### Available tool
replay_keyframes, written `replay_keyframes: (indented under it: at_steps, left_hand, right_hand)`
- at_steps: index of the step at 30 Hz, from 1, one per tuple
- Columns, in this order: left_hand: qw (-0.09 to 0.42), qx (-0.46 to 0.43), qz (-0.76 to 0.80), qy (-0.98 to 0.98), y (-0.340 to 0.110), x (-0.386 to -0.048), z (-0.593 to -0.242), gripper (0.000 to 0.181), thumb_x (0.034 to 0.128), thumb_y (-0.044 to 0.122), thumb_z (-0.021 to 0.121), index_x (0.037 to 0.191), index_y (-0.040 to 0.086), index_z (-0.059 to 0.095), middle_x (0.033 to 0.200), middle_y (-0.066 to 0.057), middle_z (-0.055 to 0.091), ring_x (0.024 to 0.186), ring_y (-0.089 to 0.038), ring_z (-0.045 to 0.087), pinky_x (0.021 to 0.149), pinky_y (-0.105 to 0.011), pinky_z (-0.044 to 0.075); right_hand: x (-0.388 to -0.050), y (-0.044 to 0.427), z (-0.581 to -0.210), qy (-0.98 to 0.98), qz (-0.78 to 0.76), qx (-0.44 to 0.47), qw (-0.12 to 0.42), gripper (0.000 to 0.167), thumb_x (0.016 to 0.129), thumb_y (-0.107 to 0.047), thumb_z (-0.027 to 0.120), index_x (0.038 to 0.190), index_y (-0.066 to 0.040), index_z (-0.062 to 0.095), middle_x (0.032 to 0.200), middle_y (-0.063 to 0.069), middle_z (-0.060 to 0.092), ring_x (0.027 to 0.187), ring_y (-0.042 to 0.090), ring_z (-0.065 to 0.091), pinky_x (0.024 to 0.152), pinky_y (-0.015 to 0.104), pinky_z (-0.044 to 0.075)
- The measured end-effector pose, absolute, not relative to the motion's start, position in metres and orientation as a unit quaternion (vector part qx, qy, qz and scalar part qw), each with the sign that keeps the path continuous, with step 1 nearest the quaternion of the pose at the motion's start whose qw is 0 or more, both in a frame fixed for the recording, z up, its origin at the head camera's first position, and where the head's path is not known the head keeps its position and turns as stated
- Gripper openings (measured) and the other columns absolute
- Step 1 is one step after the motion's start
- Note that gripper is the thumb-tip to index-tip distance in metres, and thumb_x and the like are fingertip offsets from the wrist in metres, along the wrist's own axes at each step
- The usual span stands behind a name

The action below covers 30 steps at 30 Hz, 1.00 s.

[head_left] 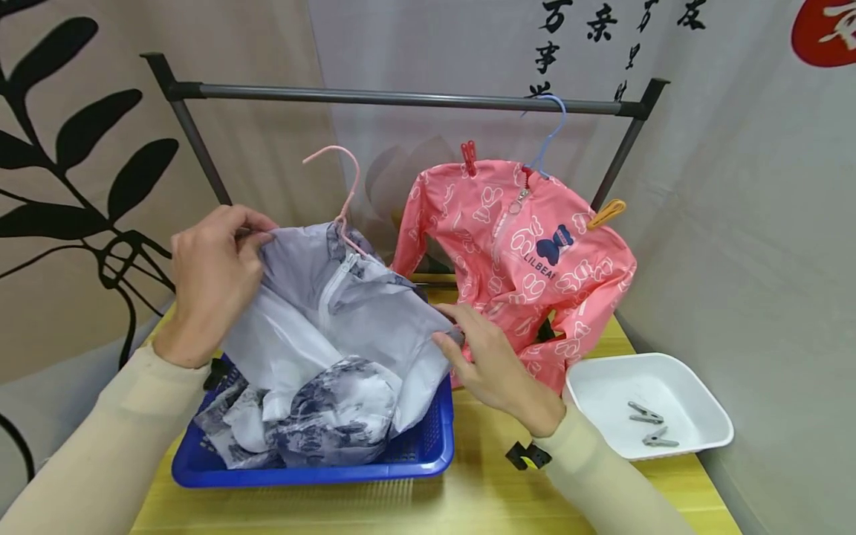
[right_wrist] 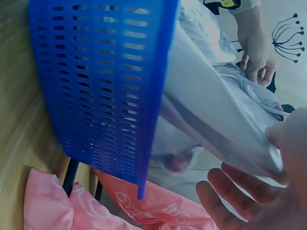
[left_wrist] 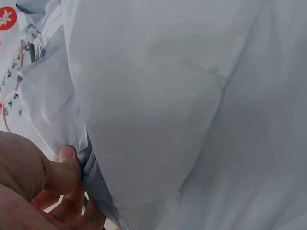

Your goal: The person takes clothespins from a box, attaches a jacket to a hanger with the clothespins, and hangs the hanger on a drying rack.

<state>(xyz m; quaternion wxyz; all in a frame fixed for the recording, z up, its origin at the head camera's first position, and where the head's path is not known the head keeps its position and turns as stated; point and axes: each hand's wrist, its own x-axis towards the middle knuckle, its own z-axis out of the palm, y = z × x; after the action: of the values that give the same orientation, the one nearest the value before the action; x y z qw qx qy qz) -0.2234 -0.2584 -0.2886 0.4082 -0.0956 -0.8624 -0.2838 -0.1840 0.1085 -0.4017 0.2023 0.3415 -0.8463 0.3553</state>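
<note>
A smooth, thin grey jacket [head_left: 374,308], marbled darker in places, is fitted on a slim pink hanger [head_left: 357,178] and held over a perforated blue basket [head_left: 314,478]. Its shoulders are pinched by the left hand [head_left: 217,279] and right hand [head_left: 498,364]. Behind, a printed pink jacket [head_left: 498,264] is hung from a round rod [head_left: 401,96]; a rounded white tray [head_left: 595,383] is set alongside.

A pale grey jacket [head_left: 374,297] hung tilted above and partly in a blue basket [head_left: 314,478], one shoulder pinched in the left grip [head_left: 217,279], the lower shoulder held in the right grip [head_left: 491,357]. Its white front zip slanted down from a dark-patterned collar. A pink hanger [head_left: 354,178] rose from the neck opening, hook curving leftward. Mottled dark-and-white cloth [head_left: 341,412] bunched below, possibly the same garment.
</note>
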Motion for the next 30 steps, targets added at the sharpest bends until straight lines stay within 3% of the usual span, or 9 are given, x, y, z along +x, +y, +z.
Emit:
replay_keyframes:
  at_steps: [4, 9, 15, 19, 27, 30]
  left_hand:
    - [0.403, -0.077, -0.301, -0.861, -0.253, -0.225, -0.286, 0.011, 0.1092, 0.001, 0.076, 0.106, 0.0, 0.086, 0.105, -0.023, 0.084, 0.09, -0.042, 0.078, 0.089, -0.049, 0.044]
    - [0.399, -0.075, -0.314, -0.858, -0.243, -0.225, -0.286, 0.01, 0.1087, 0.0, 0.076, 0.107, 0.001, 0.086, 0.107, -0.021, 0.085, 0.091, -0.04, 0.079, 0.084, -0.037, 0.044]
    - [0.397, -0.091, -0.318, -0.856, -0.23, -0.223, -0.289, 0.012, 0.1077, -0.001, 0.076, 0.106, 0.003, 0.087, 0.106, -0.019, 0.086, 0.092, -0.04, 0.082, 0.085, -0.049, 0.049]
    - [0.391, -0.094, -0.32, -0.858, -0.225, -0.222, -0.292, 0.013, 0.1076, 0.0, 0.076, 0.106, 0.006, 0.088, 0.107, -0.017, 0.086, 0.092, -0.039, 0.082, 0.083, -0.05, 0.05]
    - [0.379, -0.115, -0.344, -0.851, -0.223, -0.22, -0.294, 0.011, 0.1062, -0.001, 0.081, 0.107, 0.007, 0.089, 0.107, -0.014, 0.087, 0.09, -0.032, 0.079, 0.079, -0.019, 0.043]
    - [0.369, -0.129, -0.348, -0.852, -0.225, -0.22, -0.294, 0.006, 0.1051, 0.004, 0.086, 0.109, 0.007, 0.089, 0.106, -0.013, 0.088, 0.09, -0.027, 0.077, 0.08, -0.013, 0.043]
  right_hand:
    - [-0.188, 0.111, -0.397, -0.839, 0.366, 0.334, 0.223, 0.039, 0.113, -0.013, 0.074, 0.151, -0.002, 0.069, 0.14, 0.015, 0.08, 0.127, 0.031, 0.079, 0.115, 0.054, 0.064]
    - [-0.191, 0.116, -0.39, -0.827, 0.388, 0.329, 0.238, 0.034, 0.114, -0.011, 0.073, 0.147, -0.004, 0.074, 0.137, 0.012, 0.084, 0.12, 0.028, 0.082, 0.109, 0.052, 0.067]
    - [-0.193, 0.119, -0.387, -0.807, 0.385, 0.347, 0.282, 0.022, 0.115, -0.01, 0.072, 0.135, -0.004, 0.079, 0.117, 0.011, 0.087, 0.101, 0.025, 0.084, 0.091, 0.044, 0.069]
    - [-0.194, 0.12, -0.388, -0.795, 0.386, 0.35, 0.31, 0.018, 0.11, 0.001, 0.074, 0.127, -0.002, 0.08, 0.092, 0.009, 0.08, 0.078, 0.021, 0.072, 0.074, 0.034, 0.061]
    - [-0.196, 0.125, -0.391, -0.784, 0.396, 0.342, 0.334, 0.021, 0.102, 0.012, 0.077, 0.119, 0.001, 0.08, 0.077, 0.006, 0.069, 0.066, 0.014, 0.058, 0.065, 0.025, 0.049]
    - [-0.197, 0.13, -0.39, -0.782, 0.405, 0.332, 0.338, 0.018, 0.103, 0.012, 0.076, 0.116, 0.001, 0.081, 0.077, 0.007, 0.071, 0.064, 0.012, 0.055, 0.063, 0.024, 0.047]
